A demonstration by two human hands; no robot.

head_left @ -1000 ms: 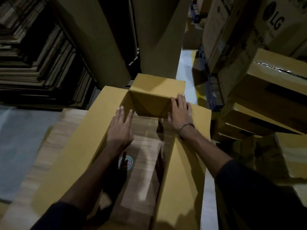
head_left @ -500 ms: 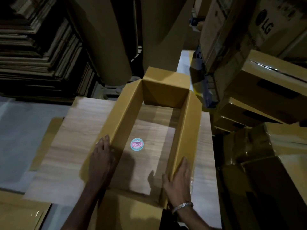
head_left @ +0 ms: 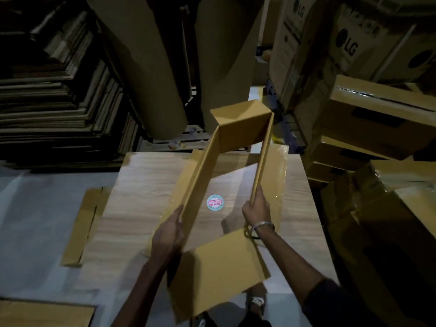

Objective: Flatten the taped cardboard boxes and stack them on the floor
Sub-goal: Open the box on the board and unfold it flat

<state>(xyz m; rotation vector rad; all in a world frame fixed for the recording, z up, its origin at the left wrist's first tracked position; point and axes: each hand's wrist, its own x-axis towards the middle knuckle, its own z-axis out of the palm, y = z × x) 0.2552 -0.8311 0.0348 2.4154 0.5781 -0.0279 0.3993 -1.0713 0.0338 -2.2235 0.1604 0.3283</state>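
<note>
Both hands were on the open cardboard box (head_left: pixel 238 147), held up over a wood-grain board (head_left: pixel 146 185) with a round sticker (head_left: pixel 215 202) showing through its open middle. The left hand (head_left: pixel 168 234) gripped the near end of the left wall, fingers curled round the edge; the right hand (head_left: pixel 257 210) pinched the near end of the right wall, a bracelet (head_left: pixel 260 224) on the wrist. The two hands stood apart, one wall each, and the box was already leaning out of square.

To do this step well, I'd say the walls wanted pushing in opposite directions — one away, one toward the body — so the corners folded along their creases rather than buckling, with the near flap (head_left: pixel 219 267) kept from catching underneath.

Much was hard to make out in the dim room. The tape on the box could not be seen at all. The far flap (head_left: pixel 238 112) hid whatever lay behind it, and the flattened sheets (head_left: pixel 77 223) on the floor — perhaps the stack being built — were half covered by the board. The stacked boxes (head_left: pixel 368 119) at right ran out of view, and the person's feet showed only as a blur below the flap
</note>
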